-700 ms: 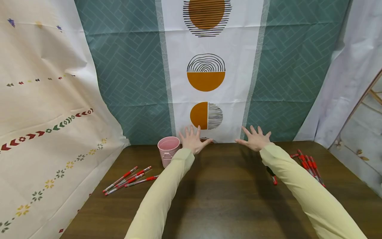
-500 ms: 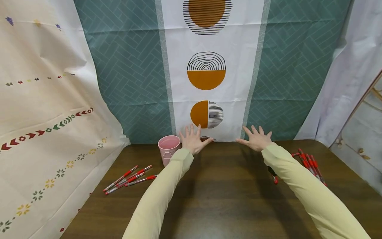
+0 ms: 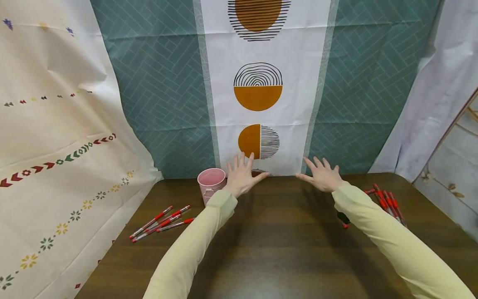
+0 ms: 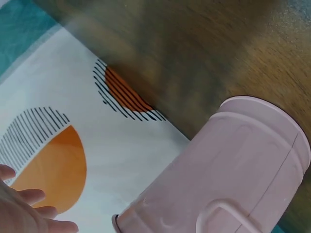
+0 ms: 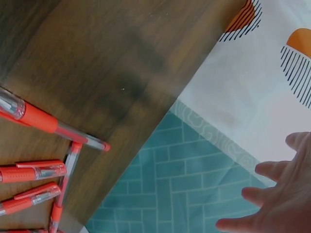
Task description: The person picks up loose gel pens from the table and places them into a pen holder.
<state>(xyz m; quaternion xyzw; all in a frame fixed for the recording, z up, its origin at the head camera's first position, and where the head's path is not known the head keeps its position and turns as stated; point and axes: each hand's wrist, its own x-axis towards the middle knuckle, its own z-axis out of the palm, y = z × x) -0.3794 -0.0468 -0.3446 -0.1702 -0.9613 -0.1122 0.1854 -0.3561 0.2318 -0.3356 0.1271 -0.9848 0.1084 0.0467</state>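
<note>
My left hand [image 3: 240, 176] hovers over the back of the table, fingers spread, holding nothing. Just left of it stands a pink bucket [image 3: 204, 190], upright and partly covered by the hand and sleeve; its small handle shows in the left wrist view on the bucket [image 4: 194, 170]. Across from it my right hand [image 3: 323, 177] is also spread and holds nothing. Several red-gripped pens [image 3: 381, 200] lie right of the right forearm, partly hidden by it. Close up, the right wrist view shows a pen [image 5: 39, 118] among them.
Several more red pens [image 3: 161, 215] lie in a loose bunch on the left of the brown wooden table [image 3: 269, 257]. A green and white patterned cloth [image 3: 168, 104] hangs behind the back edge. A cream cloth [image 3: 67, 166] hangs at the left.
The head view has tilted slightly, so the backdrop sits higher. Both forearms have shifted slightly outward; the hands stay spread. The pens and bucket have not moved on the table.
</note>
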